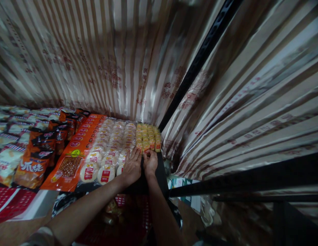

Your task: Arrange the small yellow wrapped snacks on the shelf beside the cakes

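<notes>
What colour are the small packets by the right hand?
The small packets are mostly yellow, with reddish front labels; best seen in the head view.

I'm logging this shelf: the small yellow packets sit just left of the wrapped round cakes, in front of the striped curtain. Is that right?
Left is wrong: the head view shows the small yellow packets just right of the wrapped round cakes, in front of the striped curtain.

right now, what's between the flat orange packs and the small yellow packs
In the head view, rows of round white packs lie between the flat orange packs and the small yellow packs; the left hand partly covers the rows' near right end.
</notes>
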{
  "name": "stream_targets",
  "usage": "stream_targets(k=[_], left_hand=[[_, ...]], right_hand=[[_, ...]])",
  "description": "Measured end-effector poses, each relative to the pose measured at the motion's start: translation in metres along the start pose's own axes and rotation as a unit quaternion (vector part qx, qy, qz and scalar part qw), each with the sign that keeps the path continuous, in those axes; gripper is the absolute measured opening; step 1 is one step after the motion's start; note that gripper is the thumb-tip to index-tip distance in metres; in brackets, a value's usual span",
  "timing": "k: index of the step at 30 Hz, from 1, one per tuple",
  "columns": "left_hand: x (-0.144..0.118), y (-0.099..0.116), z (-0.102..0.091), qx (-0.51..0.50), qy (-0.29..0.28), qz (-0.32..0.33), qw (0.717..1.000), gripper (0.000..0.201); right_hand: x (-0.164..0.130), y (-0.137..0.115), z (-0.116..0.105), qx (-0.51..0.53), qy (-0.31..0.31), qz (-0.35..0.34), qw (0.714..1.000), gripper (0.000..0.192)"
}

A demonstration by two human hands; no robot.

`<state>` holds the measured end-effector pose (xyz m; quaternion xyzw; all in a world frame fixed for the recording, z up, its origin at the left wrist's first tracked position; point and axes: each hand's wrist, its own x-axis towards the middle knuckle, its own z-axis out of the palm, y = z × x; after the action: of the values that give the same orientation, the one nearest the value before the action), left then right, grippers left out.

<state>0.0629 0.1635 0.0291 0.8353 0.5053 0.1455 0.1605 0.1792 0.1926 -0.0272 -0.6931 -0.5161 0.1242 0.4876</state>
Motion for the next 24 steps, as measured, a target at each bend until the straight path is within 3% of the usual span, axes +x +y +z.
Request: stream_targets(k=[12,24], left_hand=[[0.0,0.003,0.003,0.013,-0.002,0.02,1.0,0.056],[-0.026,0.014,0.005,-0.057,0.034,0.047,0.997,0.055]], right_hand=[[-0.001,0.004,0.0,0.035,-0.029,0.034,0.998,0.011],[-0.028,-0.001,-0.011,0.068,-0.009,0.041,0.997,0.014]])
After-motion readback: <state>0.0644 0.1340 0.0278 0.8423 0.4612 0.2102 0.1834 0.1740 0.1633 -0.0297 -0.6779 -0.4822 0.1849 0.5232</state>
